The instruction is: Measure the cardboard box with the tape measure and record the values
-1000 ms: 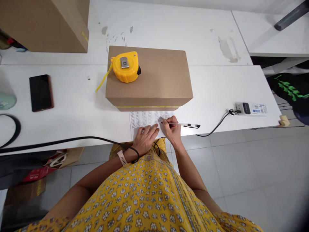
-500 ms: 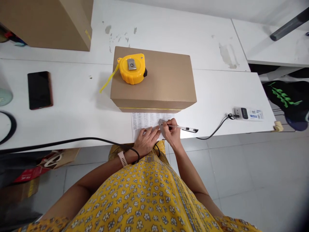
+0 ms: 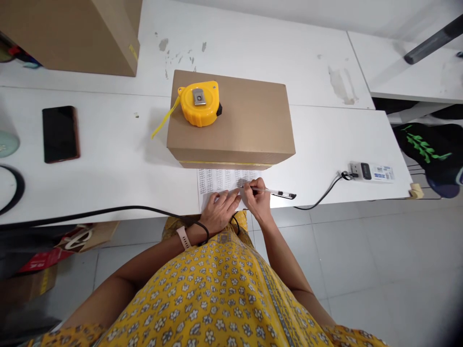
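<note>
A sheet of paper (image 3: 217, 182) with columns of small dark writing lies at the table's front edge, its far side running up to the cardboard box. My left hand (image 3: 219, 210) rests flat on the lower part of the sheet with fingers stretched out. In my right hand (image 3: 258, 200) is a clear pen (image 3: 280, 193) with a black clip, its tip on the paper near my left fingertips. Behind the sheet stands the closed cardboard box (image 3: 249, 118), and on its top left lies a yellow tape measure (image 3: 199, 103) with a yellow strap.
On the left are a dark phone (image 3: 61, 134), a large cardboard box (image 3: 79, 33) and a black cable (image 3: 108, 209) along the front edge. A white power strip (image 3: 379, 172) with a plugged-in cable sits at right. A dark cap (image 3: 427, 144) is beyond the table end.
Both hands and the pen stay almost in place, with the pen tip still on the paper. The whole view has shifted very slightly.
</note>
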Demonstrator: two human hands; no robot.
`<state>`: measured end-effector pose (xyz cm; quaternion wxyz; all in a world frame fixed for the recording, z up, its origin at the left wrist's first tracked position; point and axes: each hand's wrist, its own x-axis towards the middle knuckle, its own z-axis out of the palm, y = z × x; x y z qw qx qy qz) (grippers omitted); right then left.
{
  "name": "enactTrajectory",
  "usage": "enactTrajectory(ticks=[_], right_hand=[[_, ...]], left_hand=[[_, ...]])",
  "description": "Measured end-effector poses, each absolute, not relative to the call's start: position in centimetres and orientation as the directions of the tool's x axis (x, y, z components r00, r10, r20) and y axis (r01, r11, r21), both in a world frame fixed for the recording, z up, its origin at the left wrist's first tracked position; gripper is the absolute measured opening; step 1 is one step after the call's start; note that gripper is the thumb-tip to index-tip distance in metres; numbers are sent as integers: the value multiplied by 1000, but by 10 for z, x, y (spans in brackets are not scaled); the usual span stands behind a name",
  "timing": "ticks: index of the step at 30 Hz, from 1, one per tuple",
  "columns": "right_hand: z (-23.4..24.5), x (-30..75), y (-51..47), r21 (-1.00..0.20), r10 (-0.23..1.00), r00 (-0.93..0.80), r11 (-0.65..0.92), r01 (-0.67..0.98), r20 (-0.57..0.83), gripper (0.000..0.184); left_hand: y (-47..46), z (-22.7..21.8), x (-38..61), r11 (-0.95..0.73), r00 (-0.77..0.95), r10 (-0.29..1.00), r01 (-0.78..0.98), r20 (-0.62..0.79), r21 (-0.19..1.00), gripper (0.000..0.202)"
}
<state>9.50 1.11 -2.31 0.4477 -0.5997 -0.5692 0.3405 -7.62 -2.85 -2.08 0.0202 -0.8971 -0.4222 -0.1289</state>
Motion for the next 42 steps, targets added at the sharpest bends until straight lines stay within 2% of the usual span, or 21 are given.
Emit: enactTrajectory(ticks=[9, 15, 25, 32, 42], right_hand=[[-26, 95, 11, -918, 987, 115, 58, 392, 112, 23], [-29, 96, 11, -929, 989, 100, 67, 363, 110, 24], [-26, 97, 11, -905, 982, 144, 53, 422, 125, 23], [-26, 96, 11, -923, 986, 121, 62, 380, 116, 24], [-21, 95, 11, -914, 978, 172, 43, 403, 122, 23]], left_hand=[[-28, -19, -76, -637, 604, 721, 770, 340, -19, 34], [-28, -20, -76, -639, 608, 730, 769, 313, -2, 36], [-28, -21, -76, -639, 613, 750, 768, 248, 36, 37], [-28, -22, -76, -640, 613, 746, 768, 263, 25, 37], [-28, -22, -76, -639, 614, 749, 768, 251, 29, 37]])
